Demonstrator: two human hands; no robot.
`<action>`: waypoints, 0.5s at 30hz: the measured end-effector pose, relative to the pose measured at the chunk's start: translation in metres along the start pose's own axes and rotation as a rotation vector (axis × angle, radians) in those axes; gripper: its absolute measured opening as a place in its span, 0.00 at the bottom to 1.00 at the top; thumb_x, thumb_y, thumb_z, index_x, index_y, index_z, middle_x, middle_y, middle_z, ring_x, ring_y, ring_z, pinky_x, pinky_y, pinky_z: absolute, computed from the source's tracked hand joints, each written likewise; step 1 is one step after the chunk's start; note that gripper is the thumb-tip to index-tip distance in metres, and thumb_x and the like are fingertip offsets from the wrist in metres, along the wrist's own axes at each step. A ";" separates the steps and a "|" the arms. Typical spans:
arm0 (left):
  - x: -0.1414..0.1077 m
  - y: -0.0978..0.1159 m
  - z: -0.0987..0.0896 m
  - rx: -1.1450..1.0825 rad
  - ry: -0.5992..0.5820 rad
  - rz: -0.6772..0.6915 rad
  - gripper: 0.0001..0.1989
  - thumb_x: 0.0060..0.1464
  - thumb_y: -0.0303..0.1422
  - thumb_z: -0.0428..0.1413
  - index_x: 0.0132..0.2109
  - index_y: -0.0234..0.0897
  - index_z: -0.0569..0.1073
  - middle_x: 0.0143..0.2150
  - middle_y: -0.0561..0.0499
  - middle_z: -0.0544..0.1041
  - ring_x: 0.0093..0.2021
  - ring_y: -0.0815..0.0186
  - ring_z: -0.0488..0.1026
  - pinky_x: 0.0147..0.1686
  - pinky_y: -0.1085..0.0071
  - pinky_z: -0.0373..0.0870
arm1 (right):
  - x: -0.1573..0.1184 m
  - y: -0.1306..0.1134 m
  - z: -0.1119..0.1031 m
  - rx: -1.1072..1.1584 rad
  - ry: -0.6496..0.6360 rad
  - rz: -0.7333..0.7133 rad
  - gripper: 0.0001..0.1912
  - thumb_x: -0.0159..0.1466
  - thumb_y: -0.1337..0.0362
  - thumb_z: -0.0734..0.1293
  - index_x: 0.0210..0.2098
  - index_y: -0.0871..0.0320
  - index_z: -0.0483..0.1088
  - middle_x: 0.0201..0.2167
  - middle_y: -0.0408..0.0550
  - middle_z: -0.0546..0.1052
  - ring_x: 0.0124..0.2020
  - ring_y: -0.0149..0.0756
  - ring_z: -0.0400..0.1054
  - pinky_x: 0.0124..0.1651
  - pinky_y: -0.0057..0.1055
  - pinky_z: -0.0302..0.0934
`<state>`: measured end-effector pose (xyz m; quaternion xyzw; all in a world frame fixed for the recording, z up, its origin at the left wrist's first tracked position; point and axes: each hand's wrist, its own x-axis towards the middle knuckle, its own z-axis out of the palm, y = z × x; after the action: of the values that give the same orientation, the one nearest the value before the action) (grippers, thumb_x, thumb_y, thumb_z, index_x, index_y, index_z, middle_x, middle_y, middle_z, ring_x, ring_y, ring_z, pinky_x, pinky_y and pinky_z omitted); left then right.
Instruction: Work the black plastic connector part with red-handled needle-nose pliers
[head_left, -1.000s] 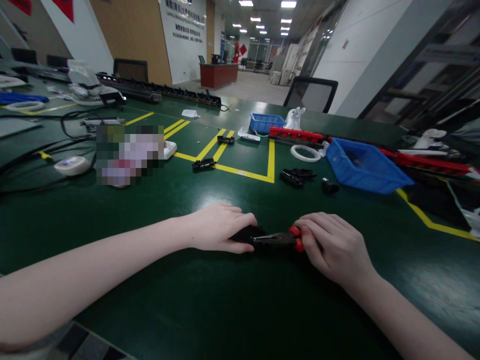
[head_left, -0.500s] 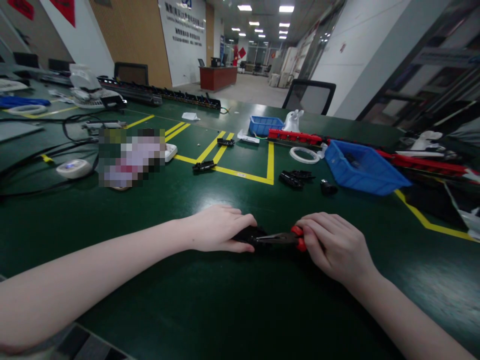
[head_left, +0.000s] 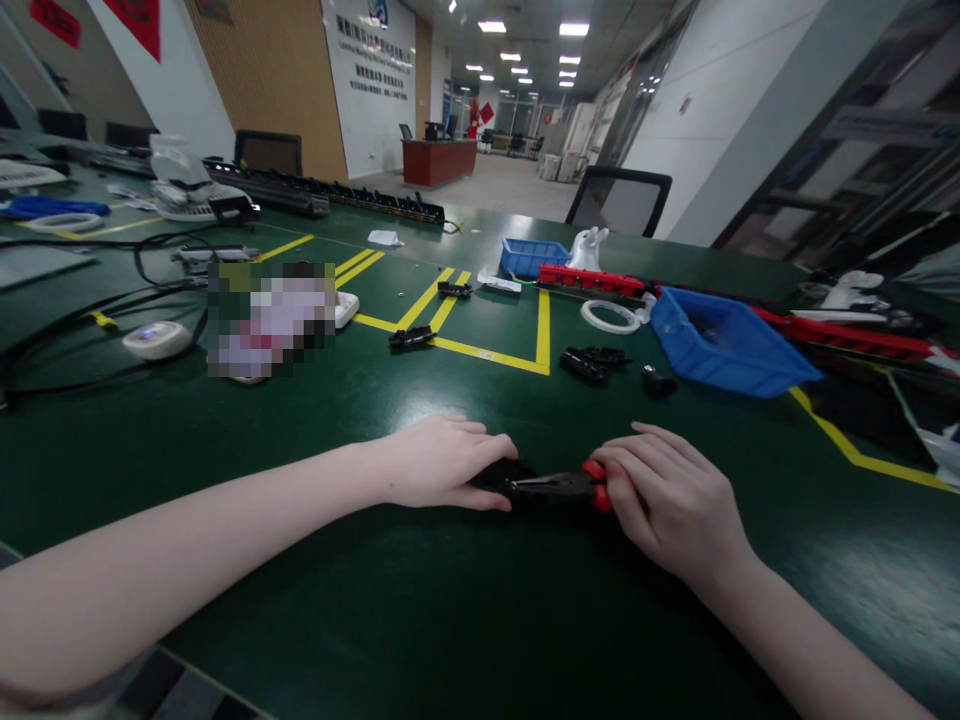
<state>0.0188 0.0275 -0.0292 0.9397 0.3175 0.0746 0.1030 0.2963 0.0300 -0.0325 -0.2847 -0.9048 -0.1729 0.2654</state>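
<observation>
Near the middle of the green table, my left hand (head_left: 442, 462) is closed around a black part (head_left: 498, 476), with thumb and fingers on either side of it. My right hand (head_left: 671, 490) grips the red handles of a pair of pliers (head_left: 559, 485). The pliers' jaws point left and meet the black part; whether they clamp it cannot be made out. Beyond my hands lie black pieces (head_left: 585, 364) and a short black cylinder (head_left: 658, 381). Two more small black parts (head_left: 412, 338) (head_left: 454, 289) rest by the yellow tape.
A blue bin (head_left: 731, 345) stands at the right, by a red strip (head_left: 592, 280) and a white ring (head_left: 610, 317). A smaller blue basket (head_left: 534, 257) is farther back. At the left are a pixelated phone-like object (head_left: 274, 325), a white device (head_left: 156, 340) and black cables.
The right index finger has lifted a little off the other fingers. The pliers and the black part are almost where they were; the whole view has shifted slightly.
</observation>
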 end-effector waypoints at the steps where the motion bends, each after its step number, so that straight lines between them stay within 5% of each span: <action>1: 0.000 0.000 0.000 0.000 0.000 -0.001 0.22 0.62 0.47 0.57 0.53 0.36 0.68 0.40 0.48 0.78 0.39 0.59 0.76 0.38 0.67 0.67 | 0.000 0.000 0.000 0.009 0.003 -0.008 0.10 0.67 0.70 0.59 0.35 0.61 0.72 0.32 0.49 0.79 0.34 0.37 0.74 0.53 0.44 0.66; 5: 0.000 0.000 0.000 -0.002 0.009 0.006 0.22 0.62 0.47 0.56 0.53 0.36 0.68 0.40 0.48 0.78 0.39 0.60 0.76 0.39 0.67 0.67 | -0.001 0.003 0.000 0.050 0.010 -0.021 0.09 0.67 0.71 0.60 0.37 0.60 0.71 0.32 0.49 0.79 0.34 0.36 0.75 0.61 0.49 0.62; 11: 0.000 0.000 0.000 -0.008 0.010 0.010 0.22 0.62 0.48 0.56 0.54 0.35 0.68 0.40 0.47 0.78 0.40 0.60 0.76 0.39 0.67 0.67 | -0.006 0.008 0.002 0.054 -0.004 -0.007 0.10 0.68 0.69 0.59 0.37 0.59 0.72 0.34 0.50 0.79 0.37 0.38 0.76 0.48 0.40 0.72; 15: -0.001 -0.001 0.001 -0.018 0.021 0.015 0.22 0.62 0.48 0.55 0.54 0.36 0.69 0.40 0.47 0.78 0.39 0.60 0.76 0.39 0.68 0.67 | -0.005 0.008 0.001 0.046 -0.003 -0.007 0.09 0.67 0.69 0.60 0.37 0.59 0.72 0.34 0.50 0.80 0.35 0.38 0.76 0.50 0.43 0.71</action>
<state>0.0176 0.0279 -0.0300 0.9402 0.3108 0.0884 0.1076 0.3050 0.0346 -0.0347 -0.2755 -0.9099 -0.1526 0.2700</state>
